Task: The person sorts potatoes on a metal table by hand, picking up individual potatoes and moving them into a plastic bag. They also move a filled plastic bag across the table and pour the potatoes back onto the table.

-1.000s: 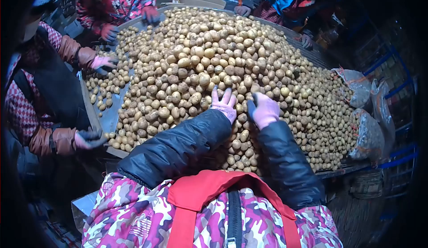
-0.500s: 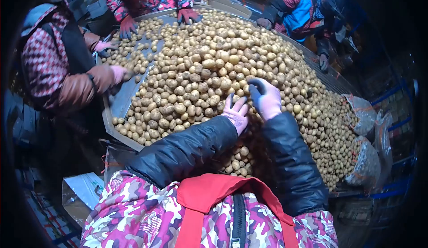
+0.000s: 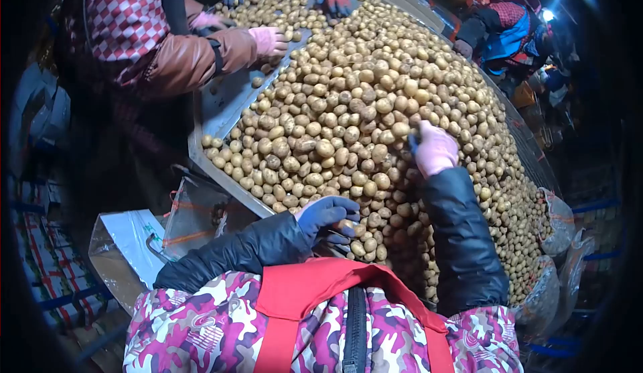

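Note:
A large heap of small round potatoes [image 3: 325, 148] covers the metal sorting table. My left hand [image 3: 328, 217], in a pink and dark blue glove, is at the near edge of the heap, its fingers bent around a potato [image 3: 346, 227]. Farther up the pile, to the right, is my right hand [image 3: 435, 150] in a similar glove. Its fingers curl down among the potatoes, with the fingertips partly hidden. I cannot make out what lies inside that grip.
The table's metal rim [image 3: 231, 184] runs along the left. A co-worker's pink-gloved hand [image 3: 269, 41] works at the far left; another's red glove [image 3: 333, 1] rests at the back. Filled clear bags [image 3: 544, 292] hang at the right, and an open box [image 3: 127, 245] stands lower left.
My left hand has moved down and left to the near edge of the heap. The right hand has moved right and slightly down in view. The whole view has shifted.

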`<action>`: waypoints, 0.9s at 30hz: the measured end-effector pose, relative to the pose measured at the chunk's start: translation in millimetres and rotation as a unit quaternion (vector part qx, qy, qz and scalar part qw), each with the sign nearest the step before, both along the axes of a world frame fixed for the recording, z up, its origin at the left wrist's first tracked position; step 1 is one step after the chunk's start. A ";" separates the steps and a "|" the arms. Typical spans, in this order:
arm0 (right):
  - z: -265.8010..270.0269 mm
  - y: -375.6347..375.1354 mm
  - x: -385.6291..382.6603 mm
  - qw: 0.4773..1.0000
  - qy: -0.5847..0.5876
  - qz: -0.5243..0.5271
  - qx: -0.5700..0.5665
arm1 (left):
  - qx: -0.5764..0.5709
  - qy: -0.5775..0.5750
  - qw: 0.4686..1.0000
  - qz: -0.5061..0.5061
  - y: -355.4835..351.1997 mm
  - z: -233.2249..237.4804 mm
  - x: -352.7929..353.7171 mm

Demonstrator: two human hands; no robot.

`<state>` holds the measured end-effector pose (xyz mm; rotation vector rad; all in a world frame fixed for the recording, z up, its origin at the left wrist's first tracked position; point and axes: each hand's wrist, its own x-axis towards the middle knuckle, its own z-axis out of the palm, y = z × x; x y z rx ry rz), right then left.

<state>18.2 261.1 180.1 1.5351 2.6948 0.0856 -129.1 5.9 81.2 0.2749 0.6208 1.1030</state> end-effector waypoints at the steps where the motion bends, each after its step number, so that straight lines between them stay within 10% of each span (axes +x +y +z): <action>1: -0.8 -12.2 6.9 0.997 0.073 -0.010 0.019 | -0.022 -0.017 1.000 -0.010 -1.9 3.4 -5.8; 5: -11.5 -90.0 8.5 0.943 0.319 0.091 -0.018 | 0.048 0.019 0.999 -0.017 -6.1 -26.3 1.6; 7: -3.7 -127.7 -2.6 0.931 0.270 0.235 -0.070 | 0.077 -0.380 0.921 -0.044 3.2 -65.6 7.5; 9: -14.1 -150.8 -8.5 0.926 0.197 0.298 -0.124 | -0.035 -0.382 0.924 -0.010 16.7 -52.7 12.3; 11: -20.0 -158.5 -9.6 0.897 0.233 0.353 -0.130 | 0.220 0.166 0.960 0.043 7.0 -29.4 2.3; 12: -13.8 -160.4 -6.9 0.904 0.217 0.338 -0.149 | -0.019 -0.215 0.976 -0.030 3.4 -30.9 -0.2; 13: -15.2 -158.4 -1.6 0.909 0.232 0.321 -0.130 | -0.020 -0.212 0.977 -0.021 -2.3 -40.5 -0.3; 15: -15.4 -147.6 10.3 0.918 0.262 0.275 -0.117 | 0.128 0.169 0.976 0.052 -13.2 -53.9 -1.0; 17: -27.1 -134.7 25.8 0.940 0.256 0.224 -0.036 | -0.043 -0.159 0.985 0.058 -20.2 -35.2 -24.3; 21: -90.7 -93.8 63.3 0.974 0.148 0.160 0.067 | 0.114 0.128 0.974 0.149 -63.3 -30.7 -67.5; 27: -121.2 -93.1 66.0 0.966 0.119 0.179 0.142 | -0.079 0.138 0.912 0.378 -175.2 -21.0 -123.5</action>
